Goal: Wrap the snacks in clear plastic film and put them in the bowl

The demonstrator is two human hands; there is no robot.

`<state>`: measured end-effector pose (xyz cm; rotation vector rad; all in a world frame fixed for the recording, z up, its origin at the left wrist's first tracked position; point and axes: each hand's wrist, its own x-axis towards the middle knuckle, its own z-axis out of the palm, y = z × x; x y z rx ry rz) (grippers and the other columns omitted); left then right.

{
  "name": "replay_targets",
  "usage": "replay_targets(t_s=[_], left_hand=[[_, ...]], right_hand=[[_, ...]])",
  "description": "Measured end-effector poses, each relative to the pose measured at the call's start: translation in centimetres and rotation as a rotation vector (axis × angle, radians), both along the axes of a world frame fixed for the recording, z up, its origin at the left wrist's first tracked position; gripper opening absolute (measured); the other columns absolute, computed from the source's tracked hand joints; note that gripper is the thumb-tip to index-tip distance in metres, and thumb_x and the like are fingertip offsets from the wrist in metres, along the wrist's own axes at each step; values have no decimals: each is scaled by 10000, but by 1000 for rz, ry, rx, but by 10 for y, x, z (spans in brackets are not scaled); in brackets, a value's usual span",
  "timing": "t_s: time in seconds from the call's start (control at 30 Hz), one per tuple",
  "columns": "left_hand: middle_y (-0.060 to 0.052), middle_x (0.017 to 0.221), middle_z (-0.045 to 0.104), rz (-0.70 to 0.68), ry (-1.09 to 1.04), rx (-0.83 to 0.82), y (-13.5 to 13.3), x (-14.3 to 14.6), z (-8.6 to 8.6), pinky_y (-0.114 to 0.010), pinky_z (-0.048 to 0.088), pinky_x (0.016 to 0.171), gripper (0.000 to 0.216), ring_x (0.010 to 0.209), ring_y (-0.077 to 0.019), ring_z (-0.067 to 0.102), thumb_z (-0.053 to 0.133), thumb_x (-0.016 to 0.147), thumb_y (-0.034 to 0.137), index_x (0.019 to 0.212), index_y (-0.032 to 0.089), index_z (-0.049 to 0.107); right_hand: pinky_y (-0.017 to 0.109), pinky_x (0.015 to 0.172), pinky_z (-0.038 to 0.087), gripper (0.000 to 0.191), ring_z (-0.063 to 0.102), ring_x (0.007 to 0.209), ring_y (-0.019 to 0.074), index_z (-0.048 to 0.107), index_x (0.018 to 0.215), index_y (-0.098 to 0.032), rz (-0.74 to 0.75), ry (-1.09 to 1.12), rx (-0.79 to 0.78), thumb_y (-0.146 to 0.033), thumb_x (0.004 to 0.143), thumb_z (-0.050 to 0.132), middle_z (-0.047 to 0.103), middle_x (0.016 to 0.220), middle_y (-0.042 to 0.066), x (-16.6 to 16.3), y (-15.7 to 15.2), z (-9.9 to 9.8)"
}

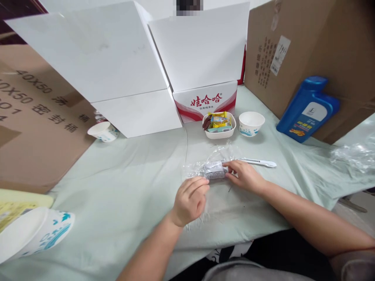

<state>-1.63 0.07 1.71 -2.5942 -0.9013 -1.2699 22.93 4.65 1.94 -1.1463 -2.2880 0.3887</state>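
Observation:
A small silver-grey packet [215, 170] lies on the light green cloth, with crinkled clear plastic wrap [195, 168] around and behind it. My left hand [191, 200] is closed, its fingertips pressed together at the packet's lower left corner. Whether they pinch the packet itself or only the wrap is hard to see. At the packet's right end, my right hand [243, 174] grips it between thumb and fingers. A white utility knife [259, 162] lies just beyond my right hand.
Behind stand a white tub [220, 134] of wrapped snacks, a paper bowl [252, 124] and a blue bottle [309, 111]. White boxes [202, 50] and brown cartons [38, 117] wall the table. Another paper bowl [55, 234] is at near left, a paper cup [107, 133] farther back.

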Motion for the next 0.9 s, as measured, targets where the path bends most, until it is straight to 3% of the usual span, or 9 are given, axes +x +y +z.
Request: replay_targets(t_s=[0.17, 0.23, 0.3, 0.4, 0.47, 0.53, 0.63, 0.73, 0.9], left_hand=[[-143, 1308, 576, 141, 204, -177, 10, 1, 0, -539, 335, 1072, 489, 1328, -325, 421, 572, 857, 259, 1330, 187, 468], [-120, 1223, 628, 122, 276, -240, 11, -3, 6, -615, 216, 1107, 498, 1316, -357, 424, 643, 814, 393, 1269, 219, 542], [-76, 964, 697, 29, 329, -300, 7, -5, 13, -627, 179, 1113, 402, 1159, -339, 556, 671, 771, 505, 1063, 230, 652], [-18, 648, 631, -124, 383, -450, -2, -5, 20, -495, 398, 1013, 402, 747, -219, 640, 613, 780, 606, 803, 207, 657], [-10, 624, 616, -96, 409, -558, -6, -3, 19, -367, 507, 816, 359, 634, -173, 609, 542, 864, 534, 778, 200, 642], [-19, 714, 651, 41, 417, -614, -7, -1, 16, -295, 510, 689, 264, 673, -165, 628, 468, 934, 363, 826, 201, 646], [-53, 1091, 663, 269, 414, -652, -5, 2, 13, -302, 528, 736, 188, 857, -183, 667, 510, 898, 227, 1043, 218, 629], [-78, 1464, 431, 386, 434, -757, -4, 3, 17, -370, 523, 870, 546, 1053, -245, 642, 674, 790, 285, 1304, 270, 488], [-105, 1590, 175, 459, 484, -998, -7, 1, 25, -428, 491, 936, 1065, 1185, -351, 571, 803, 623, 415, 1496, 307, 202]], right_hand=[[331, 786, 455, 190, 567, 834, 191, 668, 883, -190, 486, -133, 32, -140, 889, 485, 646, 823, 58, -1, -15, 22], [314, 766, 454, 115, 573, 801, 182, 679, 871, -204, 631, -196, -34, -202, 869, 565, 647, 785, 33, 1, -21, 28], [282, 696, 455, 122, 580, 727, 162, 686, 901, -210, 697, -209, -128, -305, 856, 625, 644, 744, 12, 3, -25, 32], [264, 652, 454, 216, 587, 696, 147, 679, 942, -202, 595, -105, -154, -372, 920, 548, 647, 755, 21, 4, -24, 31], [297, 729, 474, 233, 596, 798, 167, 667, 957, -192, 404, -6, -31, -316, 961, 470, 653, 849, 61, 2, -19, 25], [377, 857, 471, 215, 572, 976, 218, 644, 1046, -179, 221, 24, 113, -280, 945, 484, 636, 1029, 116, -3, -13, 13], [504, 974, 416, 415, 469, 1188, 306, 540, 1263, -170, 83, -64, 168, -291, 868, 590, 527, 1295, 172, -10, -3, -7], [529, 974, 414, 545, 475, 1185, 320, 478, 1337, -179, 62, -113, 89, -273, 820, 622, 532, 1304, 170, -9, 2, -11], [429, 920, 468, 475, 566, 1077, 263, 533, 1268, -208, 123, 103, -51, -282, 804, 607, 612, 1206, 109, 12, 12, 20]])
